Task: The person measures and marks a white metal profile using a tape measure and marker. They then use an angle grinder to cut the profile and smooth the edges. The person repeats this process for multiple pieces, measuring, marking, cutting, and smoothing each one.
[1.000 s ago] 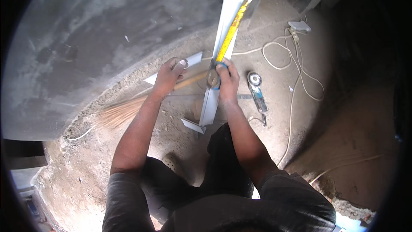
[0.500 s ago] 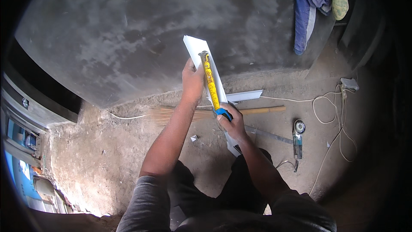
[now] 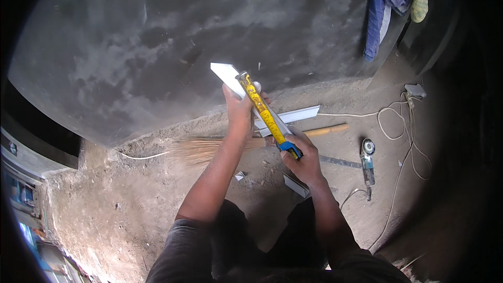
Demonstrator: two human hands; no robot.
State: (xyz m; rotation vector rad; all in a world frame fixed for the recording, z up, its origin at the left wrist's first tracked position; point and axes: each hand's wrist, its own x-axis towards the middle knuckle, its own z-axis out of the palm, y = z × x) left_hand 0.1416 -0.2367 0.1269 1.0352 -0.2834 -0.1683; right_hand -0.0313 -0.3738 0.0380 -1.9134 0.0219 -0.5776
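My left hand (image 3: 240, 106) is closed around a white strip (image 3: 224, 73) with a slanted far end. Along this strip runs the yellow blade of a tape measure (image 3: 291, 149), pulled out from its blue and black case. The hooked tip of the blade lies near the strip's far end, by my left hand's fingers. My right hand (image 3: 306, 158) is wrapped around the case at the strip's near end. Part of the strip is hidden behind the blade and my hands.
On the dusty ground lie a broom (image 3: 209, 149), another white strip (image 3: 296, 114), a flat metal bar (image 3: 340, 162) and an angle grinder (image 3: 368, 162). A pale cord (image 3: 394, 215) loops at the right. Beyond stands a dark grey wall (image 3: 173, 36), with clothes (image 3: 378, 15) hanging at the upper right.
The strip and tape have tilted further, the far end going left and nearer, the case going right and nearer. Both hands have come closer to me with them.
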